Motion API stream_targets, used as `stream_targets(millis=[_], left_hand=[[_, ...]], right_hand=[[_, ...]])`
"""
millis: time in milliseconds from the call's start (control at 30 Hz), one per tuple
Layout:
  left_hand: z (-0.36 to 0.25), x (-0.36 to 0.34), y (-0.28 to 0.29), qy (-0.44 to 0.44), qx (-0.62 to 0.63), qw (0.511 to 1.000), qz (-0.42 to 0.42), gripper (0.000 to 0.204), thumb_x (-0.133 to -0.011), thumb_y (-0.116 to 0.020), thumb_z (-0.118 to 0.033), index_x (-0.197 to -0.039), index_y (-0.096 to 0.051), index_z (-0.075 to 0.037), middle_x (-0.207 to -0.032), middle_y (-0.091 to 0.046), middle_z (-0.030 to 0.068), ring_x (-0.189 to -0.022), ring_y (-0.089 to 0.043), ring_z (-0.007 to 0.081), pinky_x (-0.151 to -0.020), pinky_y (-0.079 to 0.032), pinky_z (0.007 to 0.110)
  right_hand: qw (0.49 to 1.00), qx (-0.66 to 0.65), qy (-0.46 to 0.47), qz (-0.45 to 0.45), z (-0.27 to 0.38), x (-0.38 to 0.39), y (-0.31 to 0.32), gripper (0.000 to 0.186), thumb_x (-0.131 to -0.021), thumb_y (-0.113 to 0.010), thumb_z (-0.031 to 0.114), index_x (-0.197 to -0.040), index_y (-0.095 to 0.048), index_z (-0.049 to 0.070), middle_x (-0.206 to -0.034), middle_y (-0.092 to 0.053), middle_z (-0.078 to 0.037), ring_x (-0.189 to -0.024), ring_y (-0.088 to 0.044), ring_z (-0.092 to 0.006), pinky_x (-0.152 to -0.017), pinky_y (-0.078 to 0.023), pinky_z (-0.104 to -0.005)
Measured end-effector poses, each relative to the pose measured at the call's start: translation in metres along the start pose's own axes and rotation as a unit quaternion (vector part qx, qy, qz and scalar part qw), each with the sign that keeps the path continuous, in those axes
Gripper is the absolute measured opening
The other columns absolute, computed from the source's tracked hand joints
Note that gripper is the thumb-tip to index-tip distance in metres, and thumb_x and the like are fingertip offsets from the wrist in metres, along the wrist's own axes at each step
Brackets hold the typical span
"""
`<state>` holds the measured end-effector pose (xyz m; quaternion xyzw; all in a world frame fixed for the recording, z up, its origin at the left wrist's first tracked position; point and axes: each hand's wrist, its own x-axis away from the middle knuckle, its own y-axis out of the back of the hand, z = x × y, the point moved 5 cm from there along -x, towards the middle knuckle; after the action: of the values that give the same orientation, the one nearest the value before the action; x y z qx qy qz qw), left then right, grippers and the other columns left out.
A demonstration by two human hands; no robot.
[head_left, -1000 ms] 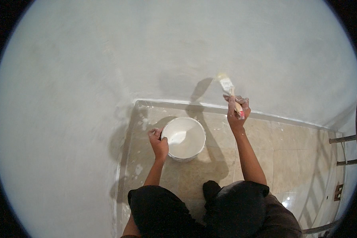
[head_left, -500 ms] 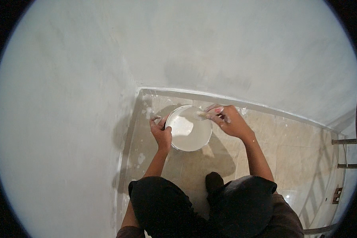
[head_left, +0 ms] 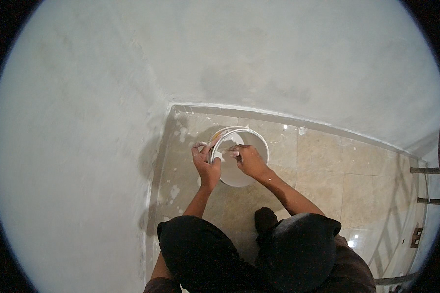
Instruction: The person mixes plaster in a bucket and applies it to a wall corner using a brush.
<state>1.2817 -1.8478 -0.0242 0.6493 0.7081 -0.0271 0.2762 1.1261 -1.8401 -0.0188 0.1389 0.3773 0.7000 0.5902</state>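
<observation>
A white round bucket (head_left: 239,181) with white paint inside stands on the floor in front of me, tipped slightly so some of its outer wall shows at the far left. My left hand (head_left: 206,163) grips its left rim, thumb near the inside and fingers around the outside. Over the bucket's mouth, my right hand (head_left: 250,160) reaches in, its fingers closed on what looks like a small paintbrush (head_left: 231,151), mostly hidden by the hand and smeared white. White smears mark the fingers of both hands.
Pale walls (head_left: 259,58) meet in a corner beyond the bucket, with a skirting (head_left: 288,121) along their foot. White splashes spot the beige tiled floor (head_left: 320,151). Ladder-like dark rungs (head_left: 428,200) stand at the far right. My knees (head_left: 298,249) are close below the bucket.
My right hand has moved left and down from the far right rim into the bucket. The bucket has shifted a little right and tilted, with my left hand still on its rim.
</observation>
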Motion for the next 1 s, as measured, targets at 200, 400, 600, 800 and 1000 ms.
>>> stream_targets(millis=[200,400,600,800,1000], left_hand=[[-0.002,-0.003,0.004,0.046,0.183,0.981,-0.036,0.061,-0.062,-0.049,0.01,-0.116,-0.069,-0.007,-0.103,-0.051,0.015,-0.106,-0.05,0.0284,-0.098,-0.04,0.03],[0.01,-0.002,0.0,0.027,0.121,0.992,-0.036,0.06,-0.062,-0.049,0.01,-0.117,-0.069,-0.006,-0.107,-0.047,0.0142,-0.104,-0.052,0.028,-0.095,-0.043,0.031],[0.021,-0.003,0.001,0.053,0.144,0.986,-0.07,0.062,-0.062,-0.048,0.015,-0.118,-0.067,-0.004,-0.111,-0.043,0.0118,-0.109,-0.054,0.0233,-0.094,-0.045,0.03],[0.046,-0.005,0.014,0.102,0.175,0.971,-0.129,0.06,-0.065,-0.044,0.017,-0.12,-0.062,0.002,-0.115,-0.043,0.0111,-0.105,-0.06,0.0235,-0.097,-0.045,0.03],[0.042,-0.009,0.018,0.157,0.238,0.945,-0.159,0.056,-0.063,-0.045,0.013,-0.117,-0.036,-0.001,-0.119,-0.061,0.0195,-0.102,-0.061,0.024,-0.092,-0.045,0.03]], right_hand=[[0.999,-0.028,-0.029,-0.019,0.003,0.001,0.005,0.028,-0.076,-0.063,-0.003,-0.103,-0.068,-0.001,-0.097,-0.067,-0.025,-0.091,-0.064,-0.0429,-0.082,-0.05,-0.0482],[0.991,-0.081,-0.068,-0.079,0.014,0.004,0.021,0.016,-0.09,-0.059,0.007,-0.1,-0.067,-0.002,-0.097,-0.068,-0.024,-0.09,-0.067,-0.0396,-0.08,-0.053,-0.0423],[0.92,-0.309,-0.158,-0.181,-0.001,0.013,0.046,0.025,-0.098,-0.056,0.018,-0.1,-0.064,-0.006,-0.088,-0.07,-0.017,-0.078,-0.072,-0.0238,-0.074,-0.058,-0.0328],[0.819,-0.489,-0.237,-0.185,-0.018,0.023,0.057,0.03,-0.102,-0.049,0.024,-0.103,-0.057,-0.005,-0.092,-0.068,-0.019,-0.083,-0.071,-0.0262,-0.076,-0.06,-0.0347],[0.673,-0.663,-0.274,-0.178,-0.045,0.034,0.043,0.032,-0.101,-0.049,0.024,-0.106,-0.055,-0.007,-0.096,-0.067,-0.021,-0.093,-0.069,-0.027,-0.08,-0.061,-0.0348]])
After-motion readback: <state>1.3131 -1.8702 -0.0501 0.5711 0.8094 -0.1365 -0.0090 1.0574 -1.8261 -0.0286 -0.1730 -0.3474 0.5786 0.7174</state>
